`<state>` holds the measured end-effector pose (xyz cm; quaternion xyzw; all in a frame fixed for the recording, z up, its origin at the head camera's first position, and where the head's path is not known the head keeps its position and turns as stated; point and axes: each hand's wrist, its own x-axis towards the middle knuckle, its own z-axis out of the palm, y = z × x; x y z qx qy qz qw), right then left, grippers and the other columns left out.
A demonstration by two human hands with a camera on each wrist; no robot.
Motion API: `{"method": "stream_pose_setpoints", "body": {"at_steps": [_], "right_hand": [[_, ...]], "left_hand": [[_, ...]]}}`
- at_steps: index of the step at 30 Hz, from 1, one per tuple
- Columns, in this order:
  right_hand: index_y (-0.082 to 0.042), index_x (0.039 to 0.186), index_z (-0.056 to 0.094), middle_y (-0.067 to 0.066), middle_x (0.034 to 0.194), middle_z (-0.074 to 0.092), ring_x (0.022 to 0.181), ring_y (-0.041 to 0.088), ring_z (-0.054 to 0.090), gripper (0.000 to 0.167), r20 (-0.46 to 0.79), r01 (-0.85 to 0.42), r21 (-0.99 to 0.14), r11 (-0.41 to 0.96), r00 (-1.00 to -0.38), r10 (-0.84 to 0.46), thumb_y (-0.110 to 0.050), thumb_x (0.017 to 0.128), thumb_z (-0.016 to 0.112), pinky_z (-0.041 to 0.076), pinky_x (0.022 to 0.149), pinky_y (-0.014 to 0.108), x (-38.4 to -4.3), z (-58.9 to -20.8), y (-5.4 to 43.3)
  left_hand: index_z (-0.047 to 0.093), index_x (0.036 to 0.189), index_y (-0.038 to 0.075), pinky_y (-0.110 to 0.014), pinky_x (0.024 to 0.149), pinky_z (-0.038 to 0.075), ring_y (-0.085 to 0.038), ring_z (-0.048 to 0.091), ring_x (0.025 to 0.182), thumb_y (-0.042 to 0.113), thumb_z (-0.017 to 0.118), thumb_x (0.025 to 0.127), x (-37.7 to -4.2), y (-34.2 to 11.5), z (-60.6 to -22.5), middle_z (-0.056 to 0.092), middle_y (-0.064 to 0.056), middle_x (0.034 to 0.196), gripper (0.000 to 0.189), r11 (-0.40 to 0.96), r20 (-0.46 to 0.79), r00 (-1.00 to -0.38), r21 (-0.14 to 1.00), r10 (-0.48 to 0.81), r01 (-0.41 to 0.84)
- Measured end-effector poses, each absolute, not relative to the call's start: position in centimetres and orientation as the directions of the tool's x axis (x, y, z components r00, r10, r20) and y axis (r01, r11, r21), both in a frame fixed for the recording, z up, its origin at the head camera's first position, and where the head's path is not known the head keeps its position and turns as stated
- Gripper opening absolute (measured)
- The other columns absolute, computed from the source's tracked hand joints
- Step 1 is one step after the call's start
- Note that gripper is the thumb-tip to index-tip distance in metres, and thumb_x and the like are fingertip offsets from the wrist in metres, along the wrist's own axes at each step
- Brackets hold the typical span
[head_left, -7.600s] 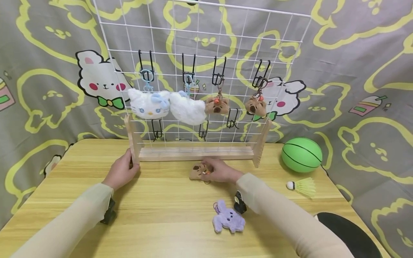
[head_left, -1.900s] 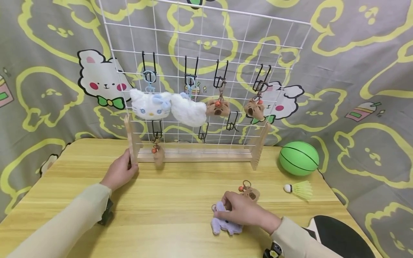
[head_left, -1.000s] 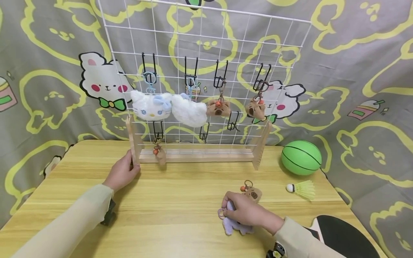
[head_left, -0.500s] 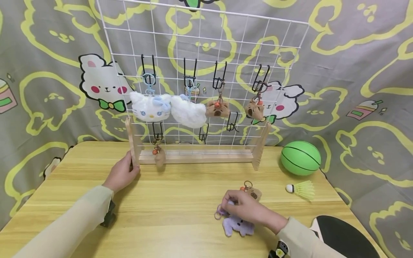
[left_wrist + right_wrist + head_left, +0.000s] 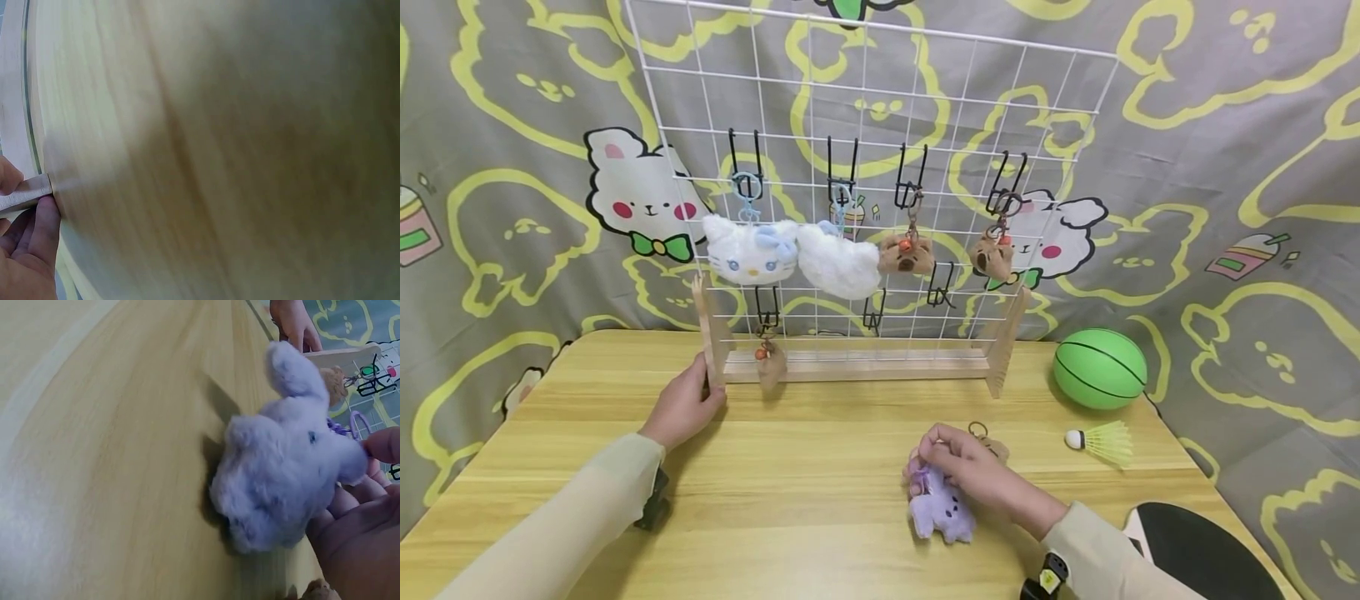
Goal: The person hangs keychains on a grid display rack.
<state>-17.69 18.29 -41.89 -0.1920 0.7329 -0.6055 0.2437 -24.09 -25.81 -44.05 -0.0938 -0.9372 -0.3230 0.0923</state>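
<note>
My left hand [image 5: 683, 406] grips the left wooden side post [image 5: 706, 329] of the wire display rack, thumb and fingers on either side of the wood [image 5: 28, 190] in the left wrist view. My right hand [image 5: 977, 473] pinches a purple plush keychain [image 5: 943, 512] near one ear and its ring. The plush is tilted up, its body hanging below the fingers; a purple cord and ring [image 5: 353, 425] show by the fingertips in the right wrist view. Behind that hand lies a brown plush keychain [image 5: 997, 449], partly covered.
Two white cat plushes [image 5: 752, 250] and two brown plushes [image 5: 906, 254] hang from upper hooks; another brown plush [image 5: 770, 367] hangs lower left. Two lower hooks [image 5: 873, 310] carry nothing. At right are a green ball [image 5: 1100, 368], a shuttlecock [image 5: 1101, 441] and a black paddle [image 5: 1202, 550].
A brown plush now hangs on the lower left hook. My right hand has moved to the purple plush, taken hold of it and raised it. The left hand stays on the post.
</note>
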Motion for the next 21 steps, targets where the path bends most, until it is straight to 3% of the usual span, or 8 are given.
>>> {"method": "stream_pose_setpoints", "body": {"at_steps": [3,6,13,21], "right_hand": [[0.002,0.11,0.051,0.007,0.108,0.072,0.093,0.016,0.075,0.021,-0.111,0.032,-0.989,0.144,-0.808,-0.578,-0.017,0.112,0.044,0.063,0.087,0.028,-17.9,-41.8,18.0],[0.001,0.112,0.05,0.007,0.108,0.072,0.093,0.015,0.075,0.018,-0.088,0.03,-0.993,0.11,-0.815,-0.572,-0.015,0.113,0.042,0.064,0.088,0.03,-18.2,-41.5,17.4],[0.003,0.112,0.052,0.013,0.107,0.074,0.091,0.015,0.074,0.021,-0.031,-0.041,-0.991,0.13,-0.862,-0.506,-0.016,0.113,0.042,0.064,0.086,0.029,-18.9,-40.8,16.0],[0.007,0.115,0.048,0.026,0.11,0.073,0.09,0.015,0.075,0.022,0.041,-0.072,-0.996,0.047,-0.879,-0.474,-0.013,0.113,0.041,0.065,0.086,0.031,-20.0,-40.0,14.3]], "left_hand": [[0.041,0.144,-0.013,-0.062,0.089,0.058,-0.051,0.067,0.111,0.003,0.059,0.098,-24.1,-25.8,-44.0,0.065,-0.036,0.119,0.051,0.773,0.236,-0.965,0.589,0.117,0.238],[0.041,0.143,-0.013,-0.061,0.088,0.058,-0.05,0.067,0.11,0.003,0.058,0.099,-24.1,-25.7,-43.9,0.066,-0.036,0.118,0.051,0.77,0.236,-0.965,0.591,0.117,0.238],[0.035,0.15,-0.013,-0.064,0.094,0.057,-0.053,0.065,0.116,0.006,0.054,0.1,-23.9,-25.6,-43.9,0.062,-0.04,0.128,0.057,0.765,0.233,-0.965,0.597,0.12,0.24],[0.039,0.146,-0.013,-0.063,0.092,0.058,-0.052,0.067,0.114,0.006,0.054,0.1,-23.9,-25.6,-43.9,0.064,-0.038,0.125,0.052,0.767,0.233,-0.966,0.596,0.116,0.236]]}}
